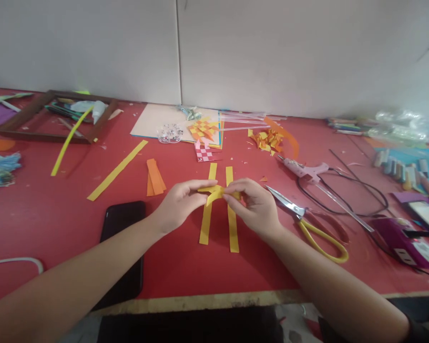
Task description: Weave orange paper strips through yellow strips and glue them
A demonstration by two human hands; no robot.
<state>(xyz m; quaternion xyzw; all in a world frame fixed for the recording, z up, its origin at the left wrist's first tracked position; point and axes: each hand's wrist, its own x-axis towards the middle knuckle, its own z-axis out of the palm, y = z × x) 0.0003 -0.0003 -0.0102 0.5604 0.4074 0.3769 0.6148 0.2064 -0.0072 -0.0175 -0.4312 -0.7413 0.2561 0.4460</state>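
Left hand (180, 202) and right hand (255, 205) are pinching yellow paper (215, 194), apparently folded, above two strips (205, 226); right fingers (235, 205) are partly hiding it. Left forearm (103, 257) is partly covering phone (123, 214); scissors (301, 217) lying right.

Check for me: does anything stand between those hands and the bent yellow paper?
Nothing visible does: the left hand and right hand both hold the bent yellow paper. Two yellow strips lie beneath on the red table, not between.

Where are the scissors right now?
In the head view, the scissors lie on the red table to the right of the right hand, on the near side of the pink glue gun.
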